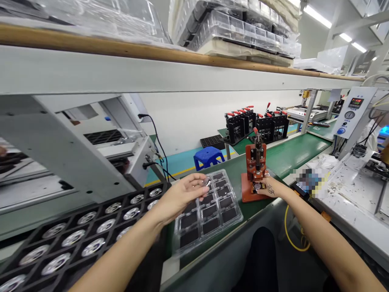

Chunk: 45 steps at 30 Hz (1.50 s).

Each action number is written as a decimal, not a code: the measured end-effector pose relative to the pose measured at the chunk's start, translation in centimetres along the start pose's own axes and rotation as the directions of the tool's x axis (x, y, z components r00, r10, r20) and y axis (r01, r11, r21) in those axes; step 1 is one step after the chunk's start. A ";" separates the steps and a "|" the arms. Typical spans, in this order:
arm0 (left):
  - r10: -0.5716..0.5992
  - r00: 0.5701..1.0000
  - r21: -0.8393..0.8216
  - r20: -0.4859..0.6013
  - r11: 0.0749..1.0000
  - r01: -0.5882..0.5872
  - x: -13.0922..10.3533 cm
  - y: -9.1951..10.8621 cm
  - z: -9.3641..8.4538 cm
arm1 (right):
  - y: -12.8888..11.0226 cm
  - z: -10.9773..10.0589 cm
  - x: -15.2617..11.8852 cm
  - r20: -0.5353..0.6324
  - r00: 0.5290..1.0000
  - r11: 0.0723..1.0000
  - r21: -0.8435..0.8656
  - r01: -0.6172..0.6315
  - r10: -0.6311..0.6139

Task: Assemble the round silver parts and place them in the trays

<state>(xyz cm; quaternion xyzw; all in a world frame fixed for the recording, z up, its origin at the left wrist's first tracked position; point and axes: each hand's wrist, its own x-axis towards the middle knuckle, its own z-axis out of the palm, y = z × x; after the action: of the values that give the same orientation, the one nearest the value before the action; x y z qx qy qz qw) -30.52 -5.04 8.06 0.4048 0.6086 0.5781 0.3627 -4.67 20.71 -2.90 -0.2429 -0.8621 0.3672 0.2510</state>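
Note:
My left hand [190, 191] is raised over a clear plastic tray [234, 207] with dark square pockets. Its thumb and fingers are pinched together; a small shiny thing seems to be at the tips, too small to make out. To the right stands a red toggle-clamp press [247, 194] with a red-tipped lever. My right hand [270, 187] reaches in at its base, fingers closed about a small round metal part [257, 186] under the press head. Part of those fingers is hidden by the press.
Black trays [117, 221] of round silver parts lie at left. A green bench [299, 152] runs to the back right, near a control box [349, 115]. Overhead, a shelf [146, 73] carries wrapped trays. Black clamp fixtures [272, 127] and a blue stool [209, 155] stand beyond.

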 end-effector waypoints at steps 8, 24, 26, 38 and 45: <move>-0.059 0.982 -0.101 -0.179 0.994 0.041 -3.8 2.0 -0.4 | -5.2 -8.4 5.8 -0.311 0.947 0.994 0.096 -0.050 0.078; 0.002 0.996 0.100 0.086 0.995 -0.011 -4.8 0.9 4.4 | -12.4 -4.1 -2.5 -0.427 0.692 0.813 -0.270 0.516 -0.582; -0.004 0.991 0.076 0.137 0.997 -0.007 -4.8 1.0 5.7 | -11.5 -3.6 -2.5 -0.421 0.711 0.825 -0.241 0.511 -0.563; 0.151 0.940 0.055 0.306 0.983 -0.176 -7.1 1.4 10.6 | -13.8 -0.8 -10.9 -0.376 0.912 0.967 0.123 0.223 -0.162; 0.135 0.924 0.001 0.359 0.989 -0.146 -7.2 1.4 11.5 | -15.1 0.0 -12.3 -0.012 0.998 0.844 0.535 -0.039 0.054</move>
<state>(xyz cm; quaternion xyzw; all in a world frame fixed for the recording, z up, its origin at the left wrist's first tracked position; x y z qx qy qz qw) -17.01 -6.88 8.49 0.5508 0.5098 0.5108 0.4194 1.13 4.05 5.38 -0.1894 -0.7162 0.5953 0.3113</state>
